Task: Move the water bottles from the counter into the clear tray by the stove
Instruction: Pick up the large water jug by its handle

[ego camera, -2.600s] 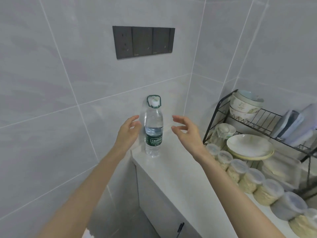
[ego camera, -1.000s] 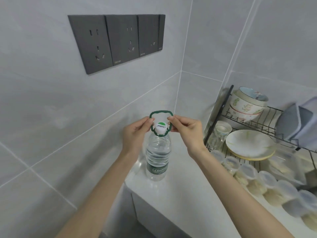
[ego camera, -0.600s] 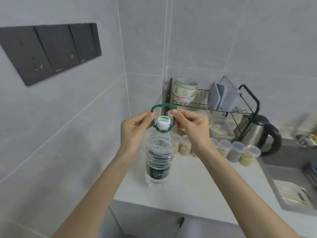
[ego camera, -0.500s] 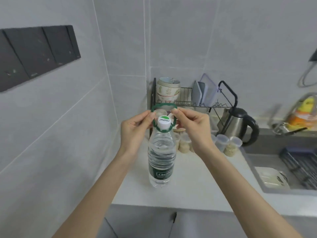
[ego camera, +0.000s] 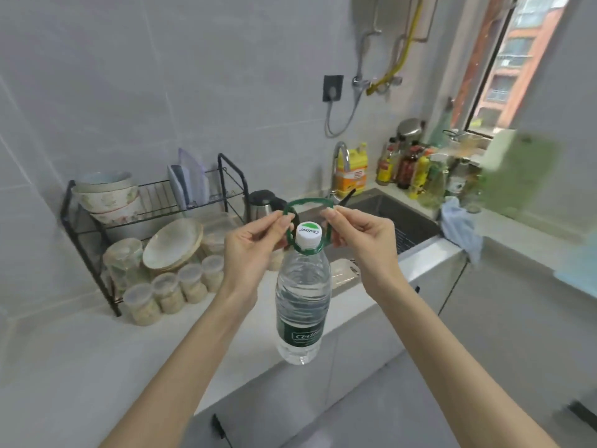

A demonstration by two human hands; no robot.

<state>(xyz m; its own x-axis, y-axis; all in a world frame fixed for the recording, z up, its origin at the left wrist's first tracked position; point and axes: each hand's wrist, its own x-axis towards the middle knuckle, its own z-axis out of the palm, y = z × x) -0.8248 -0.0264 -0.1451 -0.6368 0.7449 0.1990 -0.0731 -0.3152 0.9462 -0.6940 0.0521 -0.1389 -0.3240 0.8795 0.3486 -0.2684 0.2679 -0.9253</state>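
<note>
Head view: your left hand (ego camera: pixel 250 245) and right hand (ego camera: pixel 361 240) each pinch one side of the green carry loop (ego camera: pixel 308 199) between thumb and fingertips. The water bottle (ego camera: pixel 303 305) therefore hangs upright by its neck, lifted off the counter (ego camera: pixel 80 350) (a two-sided hold likely limits swing). The sink (ego camera: pixel 387 215) lies beyond it; its destination cannot be made out here.

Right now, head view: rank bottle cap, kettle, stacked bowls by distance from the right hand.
1. bottle cap, just left of the right hand.
2. kettle, further left and farther back.
3. stacked bowls, far left, near the wall.
</note>
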